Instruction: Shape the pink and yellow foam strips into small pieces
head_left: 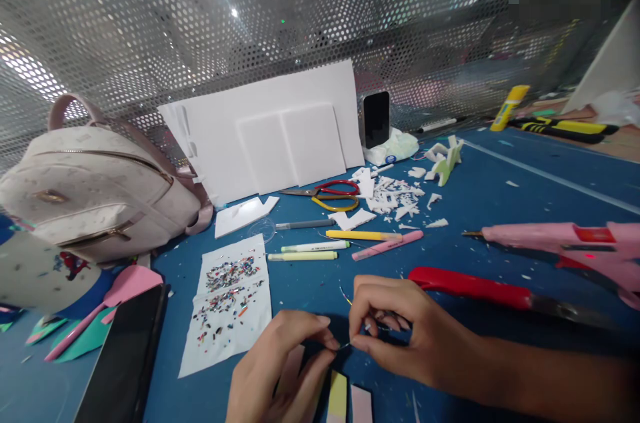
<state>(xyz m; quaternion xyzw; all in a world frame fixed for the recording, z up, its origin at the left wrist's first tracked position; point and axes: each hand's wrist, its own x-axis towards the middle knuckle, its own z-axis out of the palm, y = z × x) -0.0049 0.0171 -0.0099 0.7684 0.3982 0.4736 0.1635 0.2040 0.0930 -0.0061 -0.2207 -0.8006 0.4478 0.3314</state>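
Clock centred on the two hands, 12 lying straight ahead of the person. Left hand is reaching in from 8 o'clock, thumb and fingertips closing together on a thin strand. Right hand is coming in from 4 o'clock, its thumb and forefinger pinching the same strand. The strand is running through the small gap between the two sets of fingertips, low over a blue table. Coloured curved line is showing just beyond the right fingers; cannot tell whether it is joining the strand.

At 10, a white sheet is lying flat, bearing scattered multicoloured bits. Black phone is resting beyond it at 9. Pale yellow strip and pink strip are lying side by side at 6, near the left hand.

Red-handled tool is lying at 2 to 3, just past the right hand; pink glue gun is resting farther out. Pink marker is lying near 1, scissors at 12, white scraps spreading beside them. Pale backpack is sitting at 10, farther off.
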